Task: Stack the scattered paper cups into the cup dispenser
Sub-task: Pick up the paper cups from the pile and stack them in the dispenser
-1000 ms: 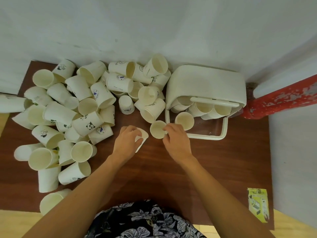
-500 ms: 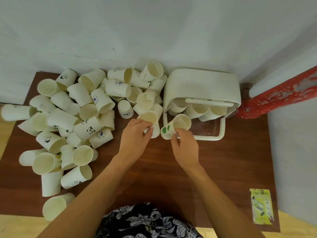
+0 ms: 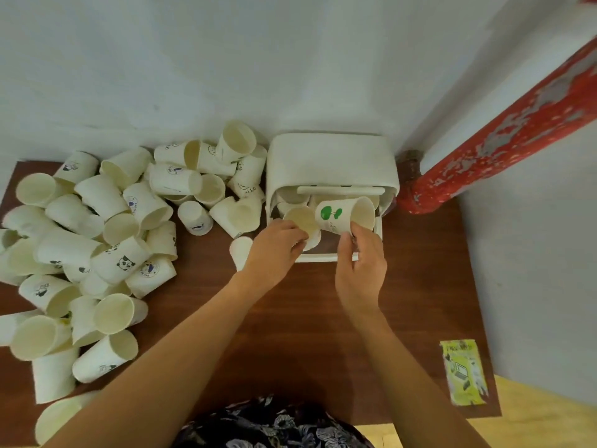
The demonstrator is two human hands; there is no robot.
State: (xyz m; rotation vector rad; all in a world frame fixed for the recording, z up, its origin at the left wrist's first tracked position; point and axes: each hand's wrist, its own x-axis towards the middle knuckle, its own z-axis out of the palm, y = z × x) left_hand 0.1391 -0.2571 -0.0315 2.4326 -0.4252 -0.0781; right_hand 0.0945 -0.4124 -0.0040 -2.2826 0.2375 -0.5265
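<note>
Right hand pinching green-printed conical paper cup, left hand gripping plain cup

Matt paper cups, smooth plastic dispenser, glossy wood table

Bare table lies open in front; heaped cups crowd the left, seemingly blocking passage.

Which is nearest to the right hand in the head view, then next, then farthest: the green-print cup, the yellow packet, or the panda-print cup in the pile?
1. Green-print cup: held by the right hand, at the dispenser opening.
2. Yellow packet: on the table's near right corner.
3. Panda-print cup: in the pile on the left.
</note>
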